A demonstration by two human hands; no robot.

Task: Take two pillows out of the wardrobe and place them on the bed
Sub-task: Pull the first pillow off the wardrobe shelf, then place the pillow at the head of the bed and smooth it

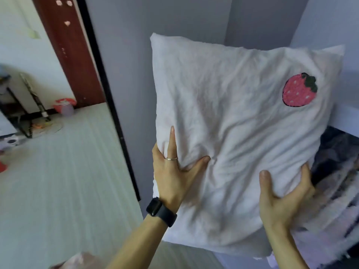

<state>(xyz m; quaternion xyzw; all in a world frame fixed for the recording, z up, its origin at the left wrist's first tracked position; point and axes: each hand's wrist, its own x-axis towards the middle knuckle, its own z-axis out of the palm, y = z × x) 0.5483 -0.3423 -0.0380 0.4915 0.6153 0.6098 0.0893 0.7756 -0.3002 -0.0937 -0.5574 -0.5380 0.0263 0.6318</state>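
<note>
Closest in, two bare forearms reach up from the bottom edge, two hands and both busy. The left hand wears one black watch on the wrist and one thin ring on a finger. Its grip is grasping the pillow at the lower left edge: thumb dug into the front so the cloth puckers, one finger laid straight up along the side, the others wrapped behind. The right hand takes the lower right edge, thumb on the front and fingers curled round the side, so that grip has the pillow too.

There is one pillow in sight, white and creased, held upright in the air between the two hands and tilted a little to the left. It carries one pink strawberry with a dark green top near its upper right corner.

Just behind its lower right corner sits a heap of dark and pale fabrics, blurred. Behind the pillow stand the grey panels of the wardrobe.

Off to the left the pale striped floor runs back to one brown door frame, with one red-lidded container at its foot and one black rack beside it.
</note>
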